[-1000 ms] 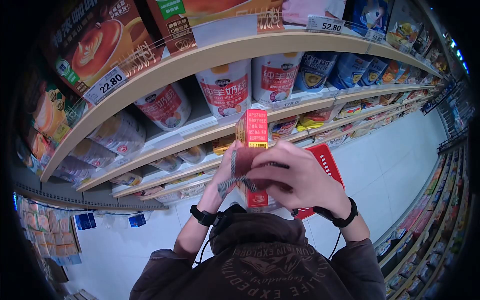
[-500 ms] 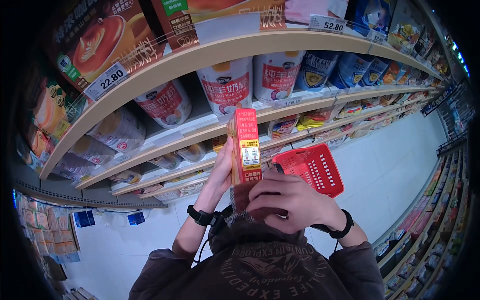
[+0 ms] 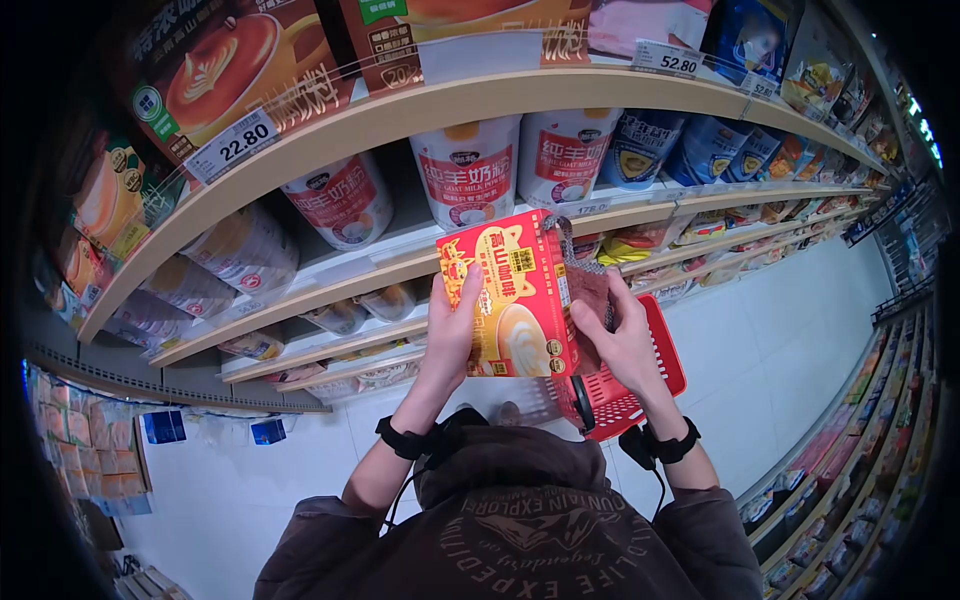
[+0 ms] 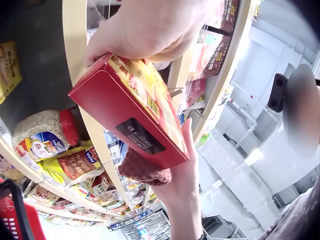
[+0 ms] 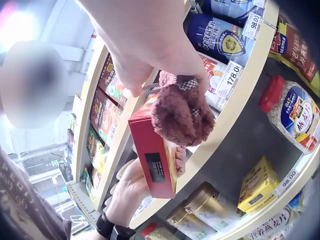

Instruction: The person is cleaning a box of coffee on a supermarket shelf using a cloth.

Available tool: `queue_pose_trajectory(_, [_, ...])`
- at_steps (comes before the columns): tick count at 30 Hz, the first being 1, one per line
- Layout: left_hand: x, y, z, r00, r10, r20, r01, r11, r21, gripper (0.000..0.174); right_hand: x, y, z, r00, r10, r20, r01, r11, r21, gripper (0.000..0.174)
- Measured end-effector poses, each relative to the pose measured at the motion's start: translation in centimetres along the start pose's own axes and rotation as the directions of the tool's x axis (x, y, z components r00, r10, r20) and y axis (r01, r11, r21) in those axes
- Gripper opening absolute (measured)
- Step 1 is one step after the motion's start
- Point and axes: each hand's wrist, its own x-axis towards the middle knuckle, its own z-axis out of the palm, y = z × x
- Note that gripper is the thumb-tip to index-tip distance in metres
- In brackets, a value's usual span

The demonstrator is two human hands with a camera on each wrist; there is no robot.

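Note:
My left hand (image 3: 452, 325) grips a red and yellow coffee box (image 3: 520, 335) by its left side, thumb across the printed front. The front shows a cup of coffee and faces up toward the head camera. My right hand (image 3: 625, 335) holds a brown plush cloth (image 3: 590, 290) with checked trim against the box's right side. In the right wrist view the bunched cloth (image 5: 182, 117) hangs below the right hand's fingers and overlaps the box's edge. A dark date label (image 4: 140, 136) shows on the box's red end in the left wrist view.
A red shopping basket (image 3: 665, 345) with a dark handle is below the right hand. Ahead, a curved shelf (image 3: 400, 115) bears goat milk powder cans (image 3: 465, 170) and large coffee boxes (image 3: 225, 60). More shelving (image 3: 870, 450) runs along the right, past the tiled floor (image 3: 760, 320).
The box has turned from its narrow side to show its wide front. The right hand and cloth have moved up and right from the box's lower end to its right side.

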Motion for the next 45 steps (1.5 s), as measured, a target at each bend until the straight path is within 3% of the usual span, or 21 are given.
queue_pose_trajectory(3, [-0.5, 0.1, 0.1, 0.998, 0.069, 0.004, -0.069, 0.997, 0.032, 0.034, 0.4, -0.1, 0.3, 0.989, 0.02, 0.144, -0.024, 0.999, 0.024, 0.054])
queue_pose_trajectory(4, [-0.7, 0.4, 0.2, 0.998, 0.061, 0.017, -0.062, 0.996, 0.064, 0.034, 0.5, 0.4, 0.4, 0.989, 0.042, 0.145, -0.067, 0.983, 0.171, 0.05])
queue_pose_trajectory(5, [-0.8, 0.6, 0.1, 0.998, 0.053, 0.029, -0.055, 0.994, 0.096, 0.034, 0.6, 0.7, 0.4, 0.988, 0.04, 0.149, -0.066, 0.983, 0.171, 0.05])
queue_pose_trajectory(7, [-0.7, 1.2, -0.4, 0.998, 0.029, 0.047, -0.033, 0.997, 0.076, 0.035, 1.1, 1.2, -0.2, 0.964, 0.193, 0.184, -0.243, 0.92, 0.307, 0.046])
queue_pose_trajectory(9, [-0.8, 2.0, -1.2, 0.998, 0.007, 0.069, -0.011, 0.998, 0.056, 0.036, 1.8, 1.8, -0.9, 0.948, 0.225, 0.227, -0.303, 0.855, 0.421, 0.041])
queue_pose_trajectory(11, [-1.1, 3.0, -2.5, 0.95, -0.184, 0.251, 0.171, 0.983, 0.073, 0.039, 2.4, 1.3, -1.5, 0.927, 0.244, 0.285, -0.349, 0.84, 0.415, 0.04])
queue_pose_trajectory(12, [-1.1, 2.8, -3.4, 0.929, -0.258, 0.266, 0.233, 0.965, 0.121, 0.041, 2.6, 1.0, -1.7, 0.927, 0.243, 0.285, -0.348, 0.84, 0.417, 0.04])
queue_pose_trajectory(17, [-2.3, 1.8, -3.8, 0.947, -0.227, 0.228, 0.184, 0.964, 0.194, 0.051, 4.1, 0.0, -2.0, 0.961, 0.171, 0.216, -0.231, 0.928, 0.293, 0.037])
queue_pose_trajectory(19, [-2.7, 1.6, -3.4, 0.973, -0.146, 0.177, 0.153, 0.988, -0.027, 0.052, 5.2, 0.2, -2.5, 0.99, 0.104, 0.099, -0.13, 0.942, 0.308, 0.032])
queue_pose_trajectory(21, [-2.6, 1.0, -3.6, 0.983, -0.109, 0.146, 0.116, 0.992, -0.045, 0.049, 5.5, -0.9, -3.3, 0.999, 0.035, -0.031, -0.028, 0.978, 0.207, 0.03])
queue_pose_trajectory(23, [-2.6, 0.7, -3.7, 0.996, -0.01, 0.088, 0.017, 0.997, -0.08, 0.045, 5.8, -1.8, -3.4, 0.973, -0.126, -0.192, 0.134, 0.991, 0.029, 0.028])
queue_pose_trajectory(25, [-2.6, 0.8, -2.5, 0.998, 0.056, 0.035, -0.052, 0.994, -0.096, 0.043, 5.4, -3.2, -2.8, 0.953, -0.167, -0.253, 0.185, 0.981, 0.05, 0.026])
queue_pose_trajectory(26, [-2.5, 0.8, -2.5, 0.997, 0.071, 0.002, -0.07, 0.994, -0.082, 0.042, 5.3, -3.8, -2.1, 0.889, -0.356, -0.287, 0.326, 0.934, -0.149, 0.025])
queue_pose_trajectory(28, [-2.2, 0.2, -2.7, 0.996, 0.078, -0.043, -0.081, 0.995, -0.062, 0.043, 4.6, -5.2, -0.6, 0.753, -0.628, -0.198, 0.48, 0.729, -0.487, 0.025])
queue_pose_trajectory(31, [-2.4, -0.4, -1.9, 0.994, 0.094, -0.053, -0.099, 0.989, -0.106, 0.043, 4.0, -4.7, 2.1, 0.735, -0.678, 0.017, 0.505, 0.53, -0.681, 0.036])
queue_pose_trajectory(35, [-2.5, -1.3, -1.4, 0.993, 0.12, -0.005, -0.12, 0.986, -0.117, 0.044, 3.4, -3.5, 6.0, 0.819, -0.571, 0.049, 0.47, 0.621, -0.627, 0.04])
queue_pose_trajectory(38, [-2.2, -2.8, -2.8, 0.997, 0.077, -0.022, -0.08, 0.981, -0.178, 0.046, 2.7, -3.9, 8.9, 0.818, -0.57, 0.071, 0.519, 0.68, -0.517, 0.042])
queue_pose_trajectory(40, [-2.2, -3.0, -3.3, 0.997, 0.043, -0.059, -0.056, 0.968, -0.245, 0.048, 2.3, -4.1, 10.0, 0.767, -0.616, 0.18, 0.631, 0.674, -0.384, 0.043])
queue_pose_trajectory(41, [-2.2, -3.0, -3.5, 0.997, 0.026, -0.078, -0.046, 0.959, -0.279, 0.049, 2.4, -4.0, 9.9, 0.767, -0.616, 0.179, 0.631, 0.674, -0.385, 0.043])
queue_pose_trajectory(43, [-2.3, -2.5, -3.4, 0.994, 0.03, -0.11, -0.061, 0.953, -0.296, 0.049, 3.0, -3.6, 9.4, 0.676, -0.676, 0.293, 0.729, 0.557, -0.398, 0.042])
queue_pose_trajectory(45, [-2.2, -2.0, -3.7, 0.996, -0.016, -0.086, -0.005, 0.971, -0.237, 0.05, 3.8, -3.9, 7.8, 0.665, -0.688, 0.291, 0.724, 0.498, -0.477, 0.04])
